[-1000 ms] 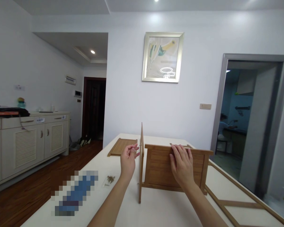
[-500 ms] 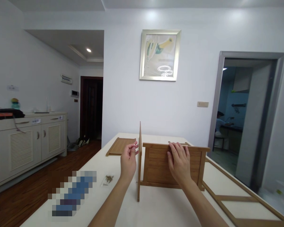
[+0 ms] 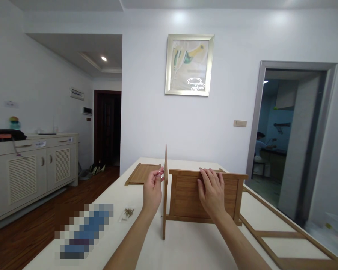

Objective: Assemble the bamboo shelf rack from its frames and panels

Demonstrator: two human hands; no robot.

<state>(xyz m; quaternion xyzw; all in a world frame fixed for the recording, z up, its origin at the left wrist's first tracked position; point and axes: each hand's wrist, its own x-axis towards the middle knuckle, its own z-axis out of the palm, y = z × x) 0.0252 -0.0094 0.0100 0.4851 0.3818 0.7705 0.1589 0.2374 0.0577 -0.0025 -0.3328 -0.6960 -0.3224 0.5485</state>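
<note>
My left hand (image 3: 153, 191) is closed in a pinch on a small shiny metal piece (image 3: 159, 173) against the left face of a narrow upright wooden frame (image 3: 165, 202). Its exact kind is too small to tell. My right hand (image 3: 212, 189) is wrapped over the top edge of a wide wooden panel (image 3: 186, 193), which stands on its long side. The panel's left end meets the upright frame, leaving a narrow gap near the top. Low on the frame's left face, a small screw end (image 3: 162, 216) sticks out.
Another wooden panel (image 3: 146, 173) lies flat on the white table (image 3: 186, 247) behind my left hand. Loose screws (image 3: 129, 212) sit by a clear bag at left, near a pixelated blue patch (image 3: 90, 228). A ladder-like wooden frame (image 3: 280, 234) lies at right. Someone (image 3: 259, 146) sits beyond the doorway.
The view has shifted slightly, so everything sits a little further left. Both hands keep the same grips, and the wooden pieces stand as before.
</note>
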